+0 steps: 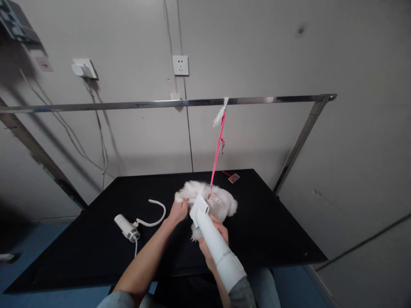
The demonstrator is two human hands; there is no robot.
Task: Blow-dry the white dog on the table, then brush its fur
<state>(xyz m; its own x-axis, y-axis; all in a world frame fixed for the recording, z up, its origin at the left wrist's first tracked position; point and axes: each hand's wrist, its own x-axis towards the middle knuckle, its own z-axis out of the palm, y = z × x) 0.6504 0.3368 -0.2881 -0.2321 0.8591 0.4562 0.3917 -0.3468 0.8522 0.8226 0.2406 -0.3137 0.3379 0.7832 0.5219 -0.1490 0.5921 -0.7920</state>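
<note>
White dog, as far as can be told [223, 208], is laid out on the black table [272, 235], mid-table toward the near edge, its long axis running roughly left to right; the left end is reached by the left hand [178, 211], while the near flank is faced by the right hand [223, 231]; the left hand is the nearer one to that left end, basically right on it; its fingers are curled in against the fur, though whether leg, coat or some slim handle is being pinched can't be told; the right fingers are wrapped around a white nozzle [212, 240], smooth and tubular, flattened at the tip, pointed up and away over the middle of the coat; whether fur is touched by it can't be made out; the coat itself is fluffy, kinda curly, with a pinkish patch showing; above, a thin pink lead [217, 154] is hung from a shiny metal bar [272, 100], tied up there with frayed white cloth [220, 117]; behind, a flat-headed brush [234, 178] is left lying; off left, a white cylindrical gadget [126, 226] is seen with a curved arm [162, 217] attached.
</note>
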